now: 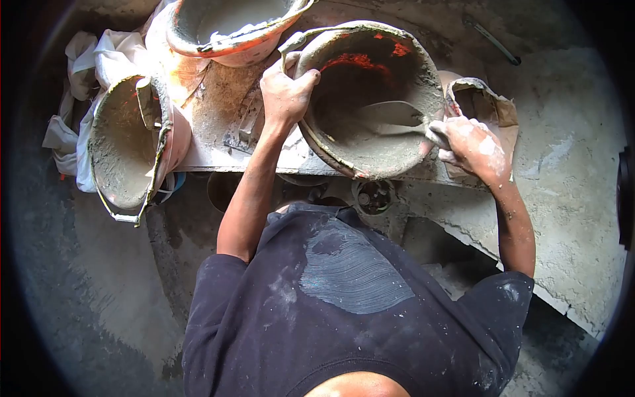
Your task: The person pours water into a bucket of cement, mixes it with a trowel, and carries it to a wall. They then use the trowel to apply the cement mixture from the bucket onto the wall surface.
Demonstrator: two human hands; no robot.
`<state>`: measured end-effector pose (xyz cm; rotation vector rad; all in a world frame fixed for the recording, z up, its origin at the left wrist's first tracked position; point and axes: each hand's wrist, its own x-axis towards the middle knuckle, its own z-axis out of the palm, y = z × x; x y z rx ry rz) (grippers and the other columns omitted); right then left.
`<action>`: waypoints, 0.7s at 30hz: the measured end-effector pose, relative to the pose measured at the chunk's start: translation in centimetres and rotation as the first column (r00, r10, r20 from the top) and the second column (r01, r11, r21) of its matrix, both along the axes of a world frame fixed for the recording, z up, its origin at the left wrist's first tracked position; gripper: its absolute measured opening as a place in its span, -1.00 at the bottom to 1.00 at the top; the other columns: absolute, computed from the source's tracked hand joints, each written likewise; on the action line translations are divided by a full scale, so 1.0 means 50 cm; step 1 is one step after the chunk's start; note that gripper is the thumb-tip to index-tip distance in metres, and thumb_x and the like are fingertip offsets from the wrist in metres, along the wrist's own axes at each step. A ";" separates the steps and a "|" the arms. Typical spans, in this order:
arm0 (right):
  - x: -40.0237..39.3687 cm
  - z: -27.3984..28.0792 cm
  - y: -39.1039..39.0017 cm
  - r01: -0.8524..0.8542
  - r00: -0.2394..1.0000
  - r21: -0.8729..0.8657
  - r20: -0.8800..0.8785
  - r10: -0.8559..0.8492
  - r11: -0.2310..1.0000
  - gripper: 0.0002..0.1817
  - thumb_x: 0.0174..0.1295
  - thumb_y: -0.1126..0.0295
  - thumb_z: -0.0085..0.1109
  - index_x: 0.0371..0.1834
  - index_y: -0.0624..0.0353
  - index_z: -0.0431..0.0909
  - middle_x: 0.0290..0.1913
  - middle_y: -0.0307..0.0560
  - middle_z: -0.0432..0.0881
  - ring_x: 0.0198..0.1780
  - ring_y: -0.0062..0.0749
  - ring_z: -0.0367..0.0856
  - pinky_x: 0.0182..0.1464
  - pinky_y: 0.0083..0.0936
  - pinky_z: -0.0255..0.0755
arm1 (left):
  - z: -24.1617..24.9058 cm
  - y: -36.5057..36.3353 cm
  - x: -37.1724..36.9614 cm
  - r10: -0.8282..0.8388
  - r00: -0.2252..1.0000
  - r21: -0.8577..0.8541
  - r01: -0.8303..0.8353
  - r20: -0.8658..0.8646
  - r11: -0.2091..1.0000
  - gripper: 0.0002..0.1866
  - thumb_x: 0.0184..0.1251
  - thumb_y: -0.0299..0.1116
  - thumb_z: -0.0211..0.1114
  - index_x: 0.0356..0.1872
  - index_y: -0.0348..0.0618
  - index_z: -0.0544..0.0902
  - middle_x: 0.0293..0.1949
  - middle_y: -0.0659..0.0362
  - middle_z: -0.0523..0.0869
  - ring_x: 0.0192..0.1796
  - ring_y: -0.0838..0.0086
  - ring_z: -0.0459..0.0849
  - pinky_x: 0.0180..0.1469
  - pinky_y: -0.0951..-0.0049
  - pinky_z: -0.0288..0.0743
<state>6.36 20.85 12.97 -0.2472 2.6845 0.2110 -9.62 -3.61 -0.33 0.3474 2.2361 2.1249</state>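
Observation:
A mortar-crusted bucket (pixel 433 73) is tipped so that its mouth faces me, with grey mortar smeared over its inner wall and orange showing near the top. My left hand (pixel 288 92) is closed on the bucket's left rim, by the end of its handle. At the opposite side, my right hand (pixel 473 147) is wrapped round the handle of a trowel. The trowel's blade (pixel 393 114) reaches over the rim into the bucket, close to the grey mortar inside. Dried mortar coats the fingers and back of my right hand.
A second bucket (pixel 122 159) lies tilted at the left beside white sacks (pixel 119 56). Another wide tub (pixel 258 43) holding grey material stands at the back. An open paper bag (pixel 506 112) is behind my right hand. A long tool (pixel 493 41) lies at the upper right.

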 end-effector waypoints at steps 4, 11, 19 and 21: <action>0.050 -0.035 0.002 -0.334 0.876 -0.282 -0.446 0.186 0.899 -0.51 -0.04 0.37 0.26 0.03 0.13 0.43 -0.18 -0.06 0.55 -0.16 -0.19 0.54 -0.07 -0.32 0.39 | 0.006 0.003 0.016 -0.023 1.000 0.034 0.022 0.010 0.999 -0.65 -0.10 -0.43 0.27 -0.20 -0.35 0.62 -0.36 0.11 0.71 -0.31 0.54 0.63 -0.14 0.53 0.48; 0.044 -0.127 -0.039 -0.080 0.993 -0.335 -0.104 0.047 0.939 -0.63 0.01 0.31 0.23 -0.12 0.19 0.42 -0.34 0.04 0.53 -0.20 -0.07 0.54 -0.16 -0.25 0.42 | 0.027 0.004 0.055 -0.063 0.998 0.056 0.062 0.009 0.996 -0.65 -0.04 -0.51 0.23 -0.15 -0.42 0.59 -0.32 0.14 0.69 -0.29 0.58 0.61 -0.14 0.57 0.47; -0.010 -0.082 0.010 0.194 0.944 -0.413 0.327 -0.054 0.890 -0.43 0.01 0.12 0.23 0.09 0.19 0.43 -0.02 0.14 0.54 0.04 0.05 0.46 0.12 -0.22 0.32 | 0.044 0.016 0.073 -0.079 0.997 0.047 0.079 -0.012 0.996 -0.62 -0.07 -0.47 0.26 -0.14 -0.43 0.59 -0.37 0.14 0.68 -0.34 0.60 0.59 -0.17 0.57 0.46; -0.001 -0.093 0.032 0.180 0.955 -0.514 0.297 -0.022 0.839 -0.43 0.02 0.13 0.22 0.08 0.22 0.43 -0.01 0.15 0.54 0.05 0.04 0.46 0.12 -0.26 0.32 | 0.047 0.017 0.074 -0.081 0.997 0.058 0.081 -0.001 0.995 -0.63 -0.07 -0.48 0.25 -0.15 -0.43 0.60 -0.38 0.15 0.68 -0.35 0.60 0.59 -0.18 0.58 0.45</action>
